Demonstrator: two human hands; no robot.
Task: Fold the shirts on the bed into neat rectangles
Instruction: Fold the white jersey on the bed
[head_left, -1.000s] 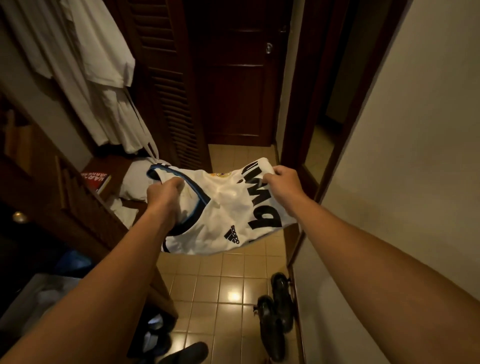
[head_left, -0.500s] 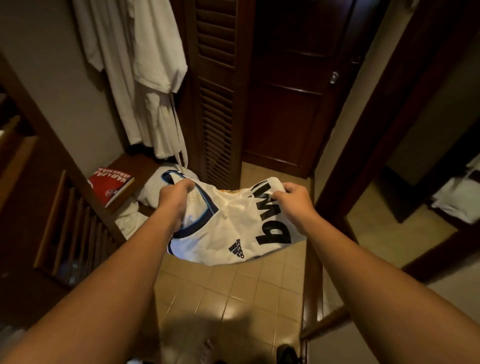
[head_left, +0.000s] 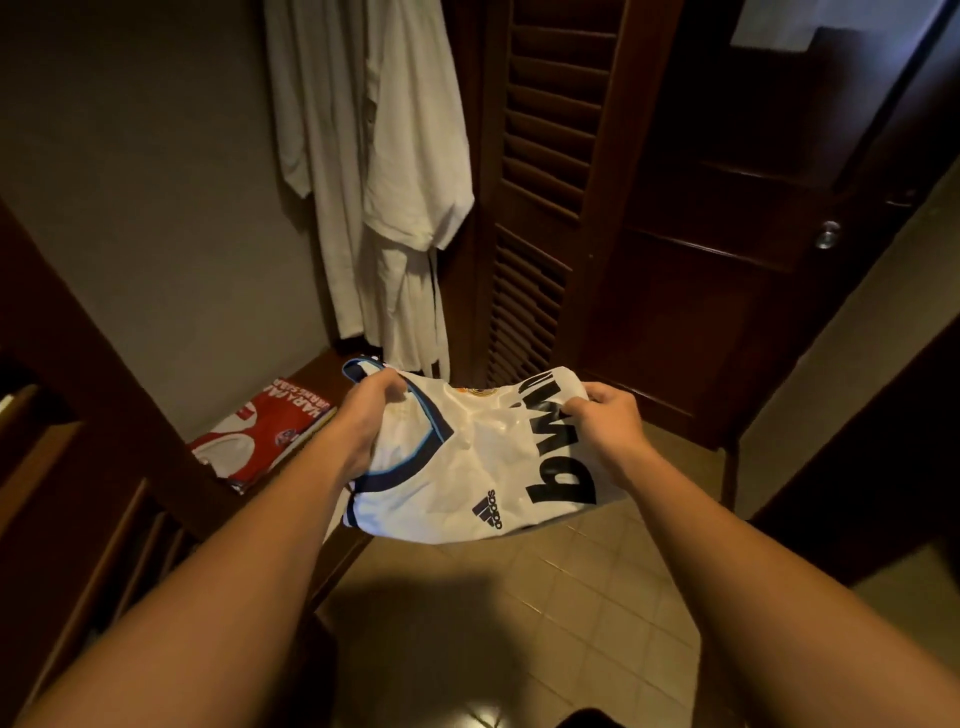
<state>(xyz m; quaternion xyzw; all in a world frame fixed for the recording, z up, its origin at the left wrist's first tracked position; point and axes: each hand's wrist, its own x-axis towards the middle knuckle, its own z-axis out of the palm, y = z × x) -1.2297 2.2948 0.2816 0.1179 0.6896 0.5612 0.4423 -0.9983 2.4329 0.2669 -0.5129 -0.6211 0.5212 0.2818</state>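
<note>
A folded white football shirt (head_left: 467, 467) with dark blue collar trim and black lettering hangs in the air between both my hands, over the tiled floor. My left hand (head_left: 363, 421) grips its left edge by the collar. My right hand (head_left: 608, 421) grips its right edge near the lettering. No bed is in view.
A red folded shirt (head_left: 265, 431) lies on a low wooden shelf (head_left: 322, 369) to the left. White robes (head_left: 395, 182) hang on the wall behind. A louvred wooden door (head_left: 540, 208) and a dark door with a knob (head_left: 827, 235) stand ahead. Tiled floor (head_left: 519, 623) lies below.
The view has swung left and upward: the shoes on the floor and the right-hand wall are gone, the red shirt and the robes now show fully. Both hands keep hold of the white shirt.
</note>
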